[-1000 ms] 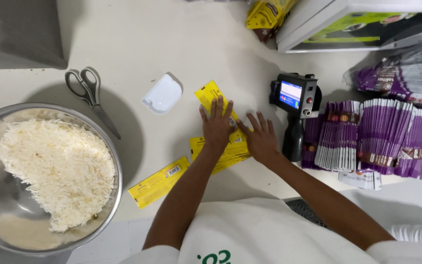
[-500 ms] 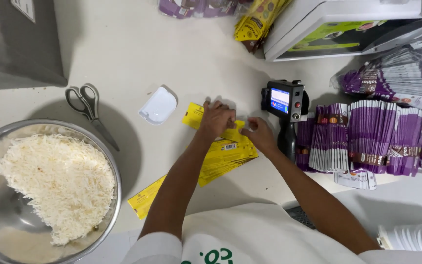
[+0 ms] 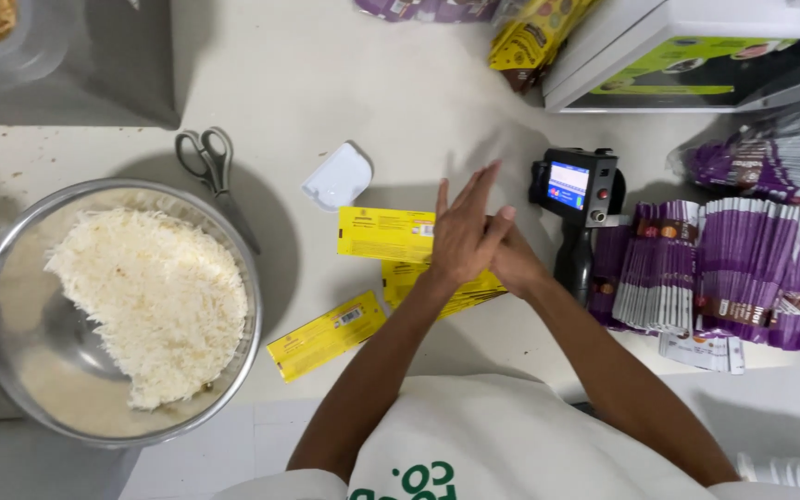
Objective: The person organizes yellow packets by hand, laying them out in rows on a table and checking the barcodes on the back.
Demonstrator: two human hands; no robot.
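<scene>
Left hand (image 3: 463, 231) lies flat, fingers spread, pressed over right hand (image 3: 511, 264); neither grasps anything, both hover above the stack of yellow sachets (image 3: 437, 282) at frame centre, likely squaring it. One yellow sachet (image 3: 386, 233) lies just left, another (image 3: 326, 335) lower left. Handheld printer (image 3: 574, 190) stands just right, purple sachets (image 3: 724, 273) beyond. Rice bowl (image 3: 11, 250), scissors (image 3: 210, 167) left.

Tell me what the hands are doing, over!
Left hand open, flat across right hand. Both above flat yellow paper packets, gripping nothing. Black handheld device with blue screen stands close beside.
</scene>
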